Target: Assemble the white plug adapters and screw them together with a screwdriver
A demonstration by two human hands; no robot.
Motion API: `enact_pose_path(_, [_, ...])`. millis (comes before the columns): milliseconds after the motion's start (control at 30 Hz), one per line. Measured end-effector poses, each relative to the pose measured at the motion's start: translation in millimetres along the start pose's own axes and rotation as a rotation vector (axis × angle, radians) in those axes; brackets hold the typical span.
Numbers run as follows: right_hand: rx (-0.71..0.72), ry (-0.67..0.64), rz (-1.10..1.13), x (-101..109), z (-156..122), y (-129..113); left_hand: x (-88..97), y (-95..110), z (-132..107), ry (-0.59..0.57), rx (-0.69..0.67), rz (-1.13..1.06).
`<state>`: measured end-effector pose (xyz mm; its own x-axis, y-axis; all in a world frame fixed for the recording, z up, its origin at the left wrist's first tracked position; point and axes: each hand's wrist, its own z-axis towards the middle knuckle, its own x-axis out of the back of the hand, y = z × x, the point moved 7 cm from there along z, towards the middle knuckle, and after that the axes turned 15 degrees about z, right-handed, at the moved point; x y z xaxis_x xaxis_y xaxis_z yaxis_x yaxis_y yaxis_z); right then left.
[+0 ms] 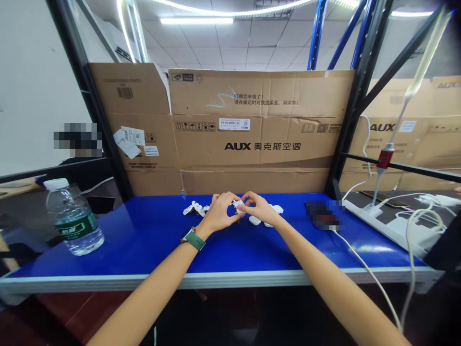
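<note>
My left hand (pixel 220 212), with a green watch band (pixel 195 239) on its wrist, and my right hand (pixel 258 207) meet over the blue table top (pixel 151 235). Both have curled fingers pinching a small white plastic part (pixel 238 205) between them. Several more small white parts lie on the table: a cluster (pixel 193 208) just left of my left hand and a few rounded pieces (pixel 273 209) under and right of my right hand.
A clear water bottle (pixel 74 217) stands at the table's left. A blurred dark object (pixel 324 215) with a white cable sits at right, beside a power strip (pixel 378 222) with plugs and cables. Cardboard boxes (pixel 259 129) wall the back. Another person sits far left.
</note>
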<state>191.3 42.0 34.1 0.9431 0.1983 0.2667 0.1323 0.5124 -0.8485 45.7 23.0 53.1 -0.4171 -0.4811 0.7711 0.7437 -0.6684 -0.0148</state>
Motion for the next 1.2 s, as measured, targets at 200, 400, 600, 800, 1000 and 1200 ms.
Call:
enact_pose_path(200, [-0.013,-0.003,-0.027,2,1,2,0.5,-1,0,0.019,0.006,-0.025])
enact_pose_path(400, [-0.009,-0.001,-0.038,5,3,1,-2.0,-4,1,0.027,0.009,-0.067])
enact_pose_path(600, [0.006,0.057,-0.004,9,5,5,-5.1,-9,2,0.048,0.036,-0.077])
enact_pose_path(800, [0.042,0.144,-0.199,25,2,-1,-5.7,-16,1,0.036,0.086,-0.067])
enact_pose_path(1000, [0.06,-0.165,-0.529,13,-5,-1,-24.3,-38,-9,-0.231,0.129,0.251])
enact_pose_path(1200, [0.039,-0.356,-0.582,-8,-10,9,-30.4,-49,-15,-0.342,0.119,0.337])
